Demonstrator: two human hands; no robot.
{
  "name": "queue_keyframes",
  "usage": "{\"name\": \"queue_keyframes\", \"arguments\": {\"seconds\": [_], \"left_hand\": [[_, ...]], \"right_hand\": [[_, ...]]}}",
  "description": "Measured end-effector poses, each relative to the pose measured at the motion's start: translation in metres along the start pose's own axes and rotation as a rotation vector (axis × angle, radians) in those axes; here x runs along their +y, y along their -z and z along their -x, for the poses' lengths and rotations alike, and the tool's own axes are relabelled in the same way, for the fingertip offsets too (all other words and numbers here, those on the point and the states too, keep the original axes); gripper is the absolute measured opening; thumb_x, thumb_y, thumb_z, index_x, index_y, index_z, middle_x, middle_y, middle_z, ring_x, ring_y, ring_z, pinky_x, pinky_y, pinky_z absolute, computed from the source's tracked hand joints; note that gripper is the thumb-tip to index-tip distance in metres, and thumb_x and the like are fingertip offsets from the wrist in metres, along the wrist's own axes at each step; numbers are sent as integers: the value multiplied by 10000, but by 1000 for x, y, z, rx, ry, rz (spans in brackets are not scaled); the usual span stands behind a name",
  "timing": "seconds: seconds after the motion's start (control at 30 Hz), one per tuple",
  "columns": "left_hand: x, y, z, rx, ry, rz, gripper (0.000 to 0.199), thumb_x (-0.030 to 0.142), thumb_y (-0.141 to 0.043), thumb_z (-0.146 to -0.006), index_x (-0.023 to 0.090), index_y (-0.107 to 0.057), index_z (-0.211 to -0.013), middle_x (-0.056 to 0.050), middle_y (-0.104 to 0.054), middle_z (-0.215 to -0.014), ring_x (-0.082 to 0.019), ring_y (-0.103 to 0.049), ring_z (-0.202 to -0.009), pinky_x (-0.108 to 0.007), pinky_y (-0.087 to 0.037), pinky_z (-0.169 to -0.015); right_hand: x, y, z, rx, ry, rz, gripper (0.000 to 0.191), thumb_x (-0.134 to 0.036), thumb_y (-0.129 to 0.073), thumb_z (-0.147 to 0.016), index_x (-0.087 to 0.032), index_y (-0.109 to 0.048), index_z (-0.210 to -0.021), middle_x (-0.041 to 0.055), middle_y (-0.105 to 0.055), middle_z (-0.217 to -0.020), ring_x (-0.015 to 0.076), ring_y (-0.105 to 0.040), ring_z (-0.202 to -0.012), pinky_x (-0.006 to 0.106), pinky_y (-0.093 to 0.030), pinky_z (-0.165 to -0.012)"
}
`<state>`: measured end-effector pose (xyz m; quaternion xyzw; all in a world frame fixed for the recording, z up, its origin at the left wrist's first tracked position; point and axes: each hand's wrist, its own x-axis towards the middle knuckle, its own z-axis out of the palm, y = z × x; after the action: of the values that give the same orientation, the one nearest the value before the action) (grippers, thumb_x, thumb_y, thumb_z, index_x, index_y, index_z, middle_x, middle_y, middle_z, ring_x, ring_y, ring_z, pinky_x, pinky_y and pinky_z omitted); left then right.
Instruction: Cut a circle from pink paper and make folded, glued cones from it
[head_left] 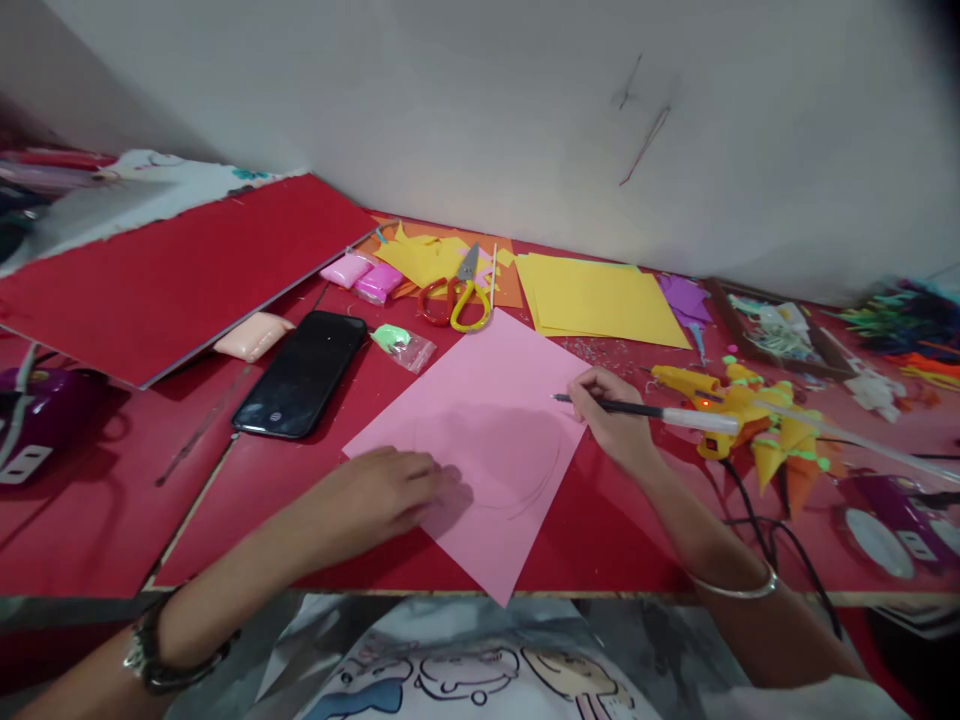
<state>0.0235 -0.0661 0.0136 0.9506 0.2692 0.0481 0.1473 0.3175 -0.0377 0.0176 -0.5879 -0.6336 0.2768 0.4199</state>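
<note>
A sheet of pink paper (480, 390) lies turned at an angle on the red table in front of me, one corner reaching the near edge. Faint curved lines are drawn on its lower right part. My left hand (394, 487) rests on the paper's left side, fingers slightly bent and lying on the sheet, with nothing in them. Over the right corner, my right hand (615, 415) is closed around a dark pen (637, 407) with a pale rear end. The pen points left, and its tip appears raised off the paper.
Left of the paper are a black phone (300, 375), clay packets (379, 282) and a large red board (202, 260). Behind stand scissors (461, 290) and yellow sheets (600, 300). At right lie a yellow glue gun (690, 382), its cable (750, 510) and a brown tray (780, 325).
</note>
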Motion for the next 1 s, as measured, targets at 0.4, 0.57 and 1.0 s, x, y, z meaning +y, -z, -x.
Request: {"name": "queue_keyframes", "arguments": {"seconds": [0.4, 0.57, 1.0], "left_hand": [[-45, 6, 28, 79, 297, -50, 341, 275, -413, -875, 216, -502, -1199, -70, -515, -1208, -219, -490, -1072, -350, -407, -916], [-47, 2, 31, 80, 282, -71, 378, 284, -418, -872, 211, -464, -1240, -72, -503, -1226, -218, -480, -1081, -375, -389, -942], [-48, 4, 30, 66, 285, -68, 360, 292, -419, -870, 214, -483, -1216, -69, -510, -1215, -214, -482, -1081, -356, -392, -936]], "right_hand": [[-27, -86, 1, -539, -154, -420, 169, -334, -529, -782, -178, -509, -844, -22, -550, -664, 59, -493, -521, 139, -360, -398], [-34, -103, -2, -562, -96, -387, 181, -299, -525, -785, -169, -453, -681, -52, -489, -562, 38, -435, -461, 135, -328, -402], [-33, -104, 1, -714, -54, -387, 197, -244, -505, -796, -164, -427, -634, -55, -471, -512, 43, -415, -452, 150, -316, -417]]}}
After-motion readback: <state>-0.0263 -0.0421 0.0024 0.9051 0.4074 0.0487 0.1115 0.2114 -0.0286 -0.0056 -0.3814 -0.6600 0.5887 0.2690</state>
